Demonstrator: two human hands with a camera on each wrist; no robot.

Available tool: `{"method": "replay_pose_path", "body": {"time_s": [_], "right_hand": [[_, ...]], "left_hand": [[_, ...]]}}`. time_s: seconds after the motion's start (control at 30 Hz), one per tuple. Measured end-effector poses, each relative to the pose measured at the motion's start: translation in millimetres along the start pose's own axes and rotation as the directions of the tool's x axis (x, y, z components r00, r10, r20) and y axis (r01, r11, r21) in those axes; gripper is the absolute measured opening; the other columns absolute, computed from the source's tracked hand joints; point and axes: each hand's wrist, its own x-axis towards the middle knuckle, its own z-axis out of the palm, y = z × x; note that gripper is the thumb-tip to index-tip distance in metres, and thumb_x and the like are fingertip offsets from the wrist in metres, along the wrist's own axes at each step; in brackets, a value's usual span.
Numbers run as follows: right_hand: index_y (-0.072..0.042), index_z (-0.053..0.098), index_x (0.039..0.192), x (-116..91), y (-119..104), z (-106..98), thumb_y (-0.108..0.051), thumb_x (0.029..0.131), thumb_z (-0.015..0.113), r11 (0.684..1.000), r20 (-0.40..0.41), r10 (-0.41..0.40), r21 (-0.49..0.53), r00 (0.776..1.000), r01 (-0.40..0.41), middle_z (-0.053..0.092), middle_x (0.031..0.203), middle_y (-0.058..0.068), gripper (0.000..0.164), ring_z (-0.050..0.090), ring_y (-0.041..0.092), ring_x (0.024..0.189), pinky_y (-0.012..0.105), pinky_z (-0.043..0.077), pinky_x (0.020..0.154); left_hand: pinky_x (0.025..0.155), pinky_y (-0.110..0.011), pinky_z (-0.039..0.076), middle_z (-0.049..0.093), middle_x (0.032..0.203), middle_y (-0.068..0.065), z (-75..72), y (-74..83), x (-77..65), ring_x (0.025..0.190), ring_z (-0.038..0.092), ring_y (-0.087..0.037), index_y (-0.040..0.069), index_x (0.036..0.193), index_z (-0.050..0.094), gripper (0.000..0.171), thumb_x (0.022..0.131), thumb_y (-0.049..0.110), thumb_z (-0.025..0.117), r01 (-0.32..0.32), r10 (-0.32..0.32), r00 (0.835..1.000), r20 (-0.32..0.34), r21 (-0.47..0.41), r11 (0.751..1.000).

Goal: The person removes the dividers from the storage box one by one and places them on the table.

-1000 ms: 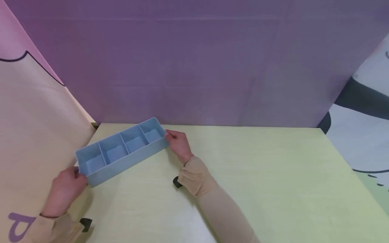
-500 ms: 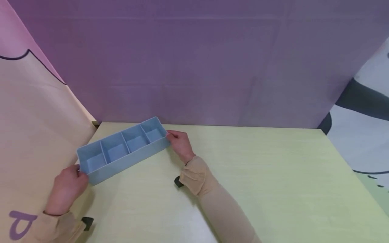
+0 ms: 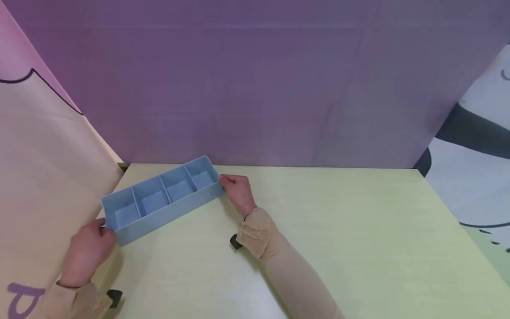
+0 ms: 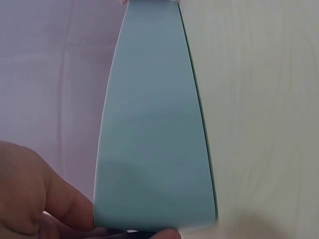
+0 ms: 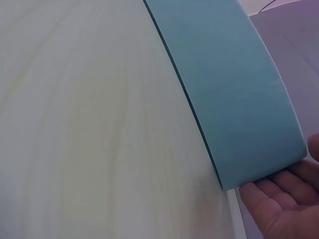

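A long light-blue divided tray (image 3: 167,210) with a row of several compartments lies slantwise at the table's back left, its right end farther back. No items show inside its compartments. My left hand (image 3: 86,250) grips the near left end, thumb and fingers at the end wall. At the other end, my right hand (image 3: 239,192) holds the right end wall by its corner. In the left wrist view the tray's long outer side (image 4: 152,119) runs away from the left hand (image 4: 30,194). The right wrist view shows fingers (image 5: 261,206) curled against the end of the tray.
The pale yellow-green table (image 3: 338,235) stretches right and forward of the tray. A purple backdrop (image 3: 255,84) stands along its back edge. A beige printed sheet (image 3: 44,177) borders the left side, and a white-and-dark printed sheet (image 3: 474,177) the right.
The tray and both hands shift very slightly to the right in the head view, grips unchanged. The whole head view also wavers a little.
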Motion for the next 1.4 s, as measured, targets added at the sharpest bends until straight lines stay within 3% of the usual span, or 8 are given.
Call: {"method": "replay_pose_path", "body": {"time_s": [0.23, 0.5, 0.97, 1.2, 1.4], "right_hand": [[-0.012, 0.07, 0.093, -0.5, -0.4, -1.8, -0.024, 0.081, 0.063, 1.0, -0.006, -0.004, -0.003, 1.0, 0.004, 0.068, 0.088, 0.003, 0.019, 0.054, 0.012, 0.07, 0.026, 0.042, 0.057], [-0.01, 0.07, 0.094, -1.1, -1.5, -2.5, -0.024, 0.081, 0.063, 0.999, -0.019, -0.004, -0.036, 1.0, 0.003, 0.068, 0.092, 0.003, 0.02, 0.056, 0.009, 0.077, 0.028, 0.046, 0.065], [-0.01, 0.067, 0.101, 0.8, 0.1, -2.2, -0.026, 0.083, 0.059, 0.995, -0.002, 0.043, -0.085, 0.999, -0.043, 0.066, 0.101, 0.003, 0.025, 0.054, 0.008, 0.087, 0.032, 0.047, 0.076], [-0.009, 0.063, 0.109, -0.6, -2.8, -3.0, -0.023, 0.086, 0.055, 0.993, 0.023, 0.049, -0.111, 0.999, -0.047, 0.063, 0.108, 0.006, 0.028, 0.053, 0.01, 0.091, 0.034, 0.047, 0.078], [-0.006, 0.062, 0.11, 0.7, -1.8, -5.3, -0.02, 0.087, 0.053, 0.994, 0.04, 0.04, -0.102, 0.998, -0.035, 0.063, 0.109, 0.008, 0.029, 0.053, 0.011, 0.092, 0.034, 0.046, 0.081]], "left_hand": [[0.049, -0.035, 0.038, 0.048, 0.107, -0.039, 3.4, -2.0, 0.9, 0.069, 0.049, -0.032, -0.018, 0.116, 0.041, 0.045, 0.082, 0.01, 0.03, -0.007, 0.007, 0.999, -0.04, 0.002, 1.0], [0.05, -0.035, 0.037, 0.049, 0.106, -0.038, 2.9, -3.7, 1.1, 0.071, 0.049, -0.033, -0.017, 0.117, 0.041, 0.045, 0.085, 0.012, 0.031, 0.002, -0.006, 0.998, -0.061, -0.066, 0.998], [0.062, -0.047, 0.039, 0.047, 0.112, -0.038, 5.3, -5.1, 1.5, 0.084, 0.047, -0.04, -0.016, 0.12, 0.04, 0.046, 0.088, 0.016, 0.033, 0.03, -0.04, 0.997, -0.073, -0.132, 0.991], [0.06, -0.04, 0.038, 0.045, 0.112, -0.038, 7.8, -6.9, 3.7, 0.083, 0.046, -0.038, -0.016, 0.123, 0.037, 0.047, 0.088, 0.015, 0.03, 0.041, -0.049, 0.998, -0.05, -0.15, 0.988], [0.062, -0.042, 0.038, 0.046, 0.112, -0.037, 10.8, -6.1, 4.9, 0.084, 0.046, -0.038, -0.015, 0.124, 0.036, 0.047, 0.089, 0.016, 0.029, 0.038, -0.051, 0.996, -0.076, -0.164, 0.986]]}}
